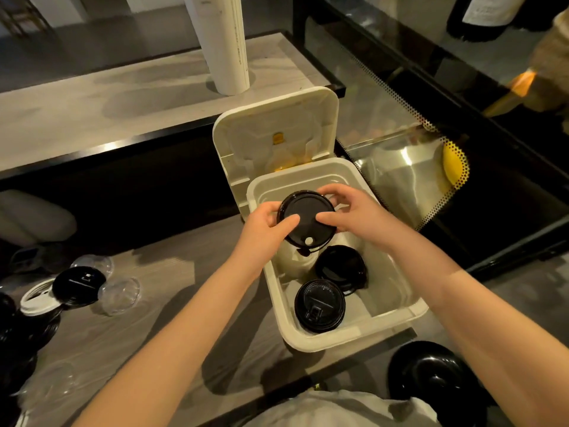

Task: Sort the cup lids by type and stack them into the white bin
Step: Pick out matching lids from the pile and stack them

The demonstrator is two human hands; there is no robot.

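Head view, hands: the left hand [264, 228] and the right hand [354, 215] both pinch the flat black lid [304, 215] from opposite sides, with thumbs on its top face and fingers curled round its rim.
Held lid: it is roughly level in the middle of the frame, above the far half of the white bin [357, 335], with its small white plug toward the camera.
Bin contents: there are 2 stacks of black sip lids, 1 [320, 305] at the near wall and the other [341, 266] just behind it. Something white lies under the held lid, too hidden to name.
Bin cover: the hinged cover [274, 131] stands open behind the bin.
Step in hand: probably setting this flat lid down on its own stack, apart from the sip lids.
Doing it well: keep the lid level, check which type lies below, lower it straight, and release both sides together so it seats without tilting.
Left to sort: loose lids lie on the counter [172, 260] at lower left, namely a black lid [78, 285], a white lid [37, 302] and clear lids [120, 295].
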